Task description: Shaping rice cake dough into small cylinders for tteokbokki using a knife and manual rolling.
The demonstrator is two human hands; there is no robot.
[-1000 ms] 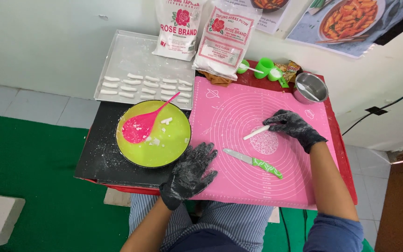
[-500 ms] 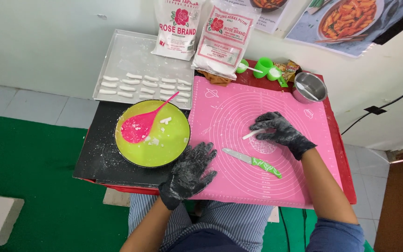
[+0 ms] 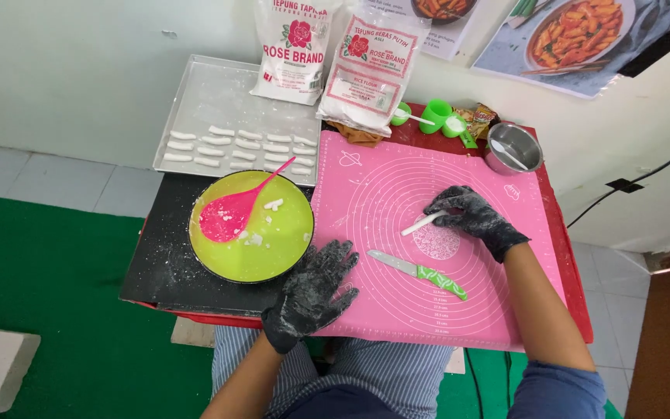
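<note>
On the pink silicone mat (image 3: 397, 202), near its upper middle, a short white dough stick (image 3: 423, 223) is pinched at one end by the fingers of the right hand (image 3: 471, 217), which is clad in a black glove dusted with flour. The stick lies flat on the mat and points down-left, away from the hand. Just below it a round floury patch (image 3: 436, 242) is seen on the mat, and nearer the person a knife with a green patterned handle (image 3: 419, 274) is laid flat, apart from both hands.

The left hand (image 3: 313, 291), also in a floured black glove, is rested flat with fingers spread on the lower left edge of the mat; nothing is held by it. It is placed just beside a lime-green bowl (image 3: 273, 248), in which a pink spoon (image 3: 230, 216) and a few white dough scraps (image 3: 273, 205) are kept. The bowl is set on a black board (image 3: 160, 264) speckled with flour.

Behind the bowl a metal tray (image 3: 211, 101) is seen, with white dough pieces (image 3: 234, 147) laid in rows along its near side. Two flour bags (image 3: 335, 54) are stood against the wall at the back of the tabletop (image 3: 564, 256). To their right, small green cups (image 3: 436, 115) and a small steel pot (image 3: 513, 147) are placed beyond the far edge of the mat.
</note>
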